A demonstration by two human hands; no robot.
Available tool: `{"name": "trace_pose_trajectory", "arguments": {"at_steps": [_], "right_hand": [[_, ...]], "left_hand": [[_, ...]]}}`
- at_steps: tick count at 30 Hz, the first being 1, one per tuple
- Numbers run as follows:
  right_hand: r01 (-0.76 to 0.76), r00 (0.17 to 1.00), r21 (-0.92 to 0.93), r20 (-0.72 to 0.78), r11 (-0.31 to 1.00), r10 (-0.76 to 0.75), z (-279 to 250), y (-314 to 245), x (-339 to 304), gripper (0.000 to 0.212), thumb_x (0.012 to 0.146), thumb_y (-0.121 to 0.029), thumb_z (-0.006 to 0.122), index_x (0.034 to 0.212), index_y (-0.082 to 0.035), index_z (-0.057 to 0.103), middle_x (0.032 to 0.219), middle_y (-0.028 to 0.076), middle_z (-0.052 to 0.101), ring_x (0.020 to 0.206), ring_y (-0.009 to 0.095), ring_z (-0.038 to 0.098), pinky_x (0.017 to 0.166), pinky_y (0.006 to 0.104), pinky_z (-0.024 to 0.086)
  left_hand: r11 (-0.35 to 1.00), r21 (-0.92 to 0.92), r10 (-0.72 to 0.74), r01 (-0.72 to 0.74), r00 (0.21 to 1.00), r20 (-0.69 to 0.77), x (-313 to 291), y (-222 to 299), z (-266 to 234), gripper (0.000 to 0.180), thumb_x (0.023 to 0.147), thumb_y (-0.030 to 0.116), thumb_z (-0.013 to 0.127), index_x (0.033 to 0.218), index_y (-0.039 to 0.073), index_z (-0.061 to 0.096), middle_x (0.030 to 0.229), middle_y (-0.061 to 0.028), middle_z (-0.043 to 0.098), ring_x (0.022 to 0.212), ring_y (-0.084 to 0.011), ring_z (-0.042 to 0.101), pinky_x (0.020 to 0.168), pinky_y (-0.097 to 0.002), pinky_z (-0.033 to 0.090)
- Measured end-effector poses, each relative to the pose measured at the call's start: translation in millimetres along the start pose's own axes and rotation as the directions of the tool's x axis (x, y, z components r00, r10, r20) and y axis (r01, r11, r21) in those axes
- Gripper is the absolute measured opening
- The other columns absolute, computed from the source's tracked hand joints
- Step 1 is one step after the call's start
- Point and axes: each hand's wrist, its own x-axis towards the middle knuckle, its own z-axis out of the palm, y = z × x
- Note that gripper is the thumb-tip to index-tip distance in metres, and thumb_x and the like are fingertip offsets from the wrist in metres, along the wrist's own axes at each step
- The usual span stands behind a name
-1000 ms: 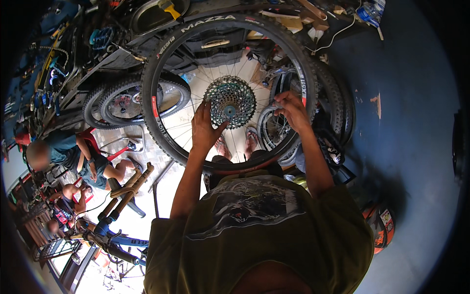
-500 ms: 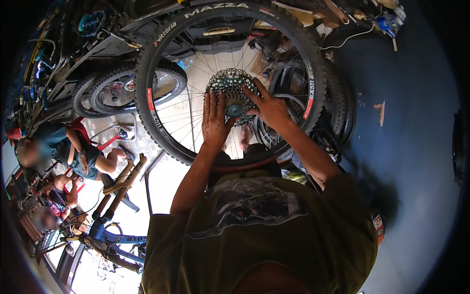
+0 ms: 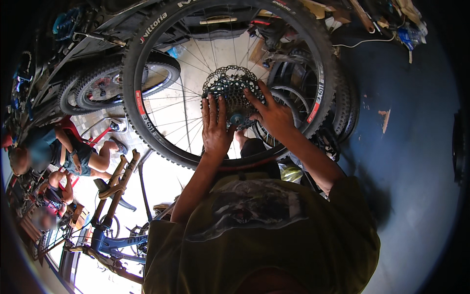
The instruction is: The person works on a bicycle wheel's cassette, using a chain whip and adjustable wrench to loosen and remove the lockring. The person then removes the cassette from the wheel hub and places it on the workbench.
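A large bicycle wheel with a knobbly black tyre rests in front of my body, its sprocket side facing me. At its hub sits a dark, many-ringed cassette with a bluish centre piece. My left hand lies on the cassette's left side, fingers stretched out and side by side. On its right side my right hand presses with spread fingers. Both thumbs reach toward the centre piece. Thin spokes run out to the rim; the hands hide part of the cassette.
More wheels lie at the left, and others stand behind the wheel's right side. At lower left is a blue bicycle frame with a fork. Two people sit at the far left. A workbench with tools and a blue-labelled plastic bottle lies beyond.
The wheel appears larger and tipped a little toward me, and the cassette shows at a steeper slant. Both hands stay on it, nearly in the same place.
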Motion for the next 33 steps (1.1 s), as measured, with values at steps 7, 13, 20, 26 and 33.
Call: {"name": "trace_pose_trajectory", "arguments": {"at_steps": [7,13,20,26,33], "right_hand": [[-0.153,0.984,0.047,-0.082,0.987,0.156,20.6,-15.6,-18.0,0.093,0.079,-0.052,0.082,0.158,-0.029,0.039,0.152,0.022,0.041,0.078,0.032,0.075,0.057,0.0374,0.062],[-0.225,0.958,0.101,-0.156,0.969,0.238,28.8,-27.5,-22.5,0.094,0.075,-0.054,0.084,0.156,-0.027,0.044,0.147,0.023,0.044,0.098,0.038,0.073,0.064,0.0400,0.064],[-0.273,0.902,0.168,-0.299,0.947,0.312,48.6,-44.5,-30.5,0.096,0.071,-0.051,0.088,0.153,-0.024,0.047,0.145,0.023,0.045,0.105,0.039,0.071,0.065,0.0404,0.064],[-0.294,0.878,0.231,-0.318,0.928,0.357,57.7,-51.0,-30.8,0.096,0.071,-0.051,0.087,0.154,-0.023,0.047,0.145,0.027,0.045,0.110,0.043,0.069,0.064,0.0418,0.064],[-0.313,0.867,0.231,-0.327,0.921,0.376,58.3,-53.2,-32.4,0.097,0.074,-0.050,0.086,0.157,-0.027,0.042,0.149,0.025,0.043,0.102,0.043,0.072,0.063,0.0421,0.063]], "left_hand": [[0.995,-0.047,0.101,-0.093,0.976,0.194,26.3,-9.5,-27.6,0.093,0.076,0.008,0.084,0.159,0.013,0.041,0.168,-0.0178,0.031,0.155,-0.0416,0.027,0.123,-0.0521,0.035],[0.982,0.026,0.178,-0.189,0.957,0.227,38.6,-8.8,-38.1,0.094,0.076,0.015,0.085,0.160,0.017,0.041,0.167,-0.0129,0.035,0.154,-0.0358,0.033,0.123,-0.0501,0.036],[0.936,0.062,0.308,-0.345,0.894,0.325,53.2,-18.6,-46.3,0.097,0.075,0.021,0.086,0.160,0.017,0.040,0.167,-0.0127,0.034,0.154,-0.0347,0.032,0.123,-0.0481,0.036],[0.933,0.049,0.318,-0.356,0.883,0.346,53.3,-22.3,-45.4,0.100,0.072,0.022,0.087,0.160,0.017,0.040,0.168,-0.0131,0.033,0.155,-0.0352,0.031,0.124,-0.0487,0.035],[0.929,0.025,0.341,-0.368,0.882,0.325,53.2,-23.1,-46.0,0.104,0.071,0.022,0.088,0.161,0.018,0.036,0.170,-0.0111,0.029,0.156,-0.0348,0.028,0.125,-0.0492,0.034]]}}
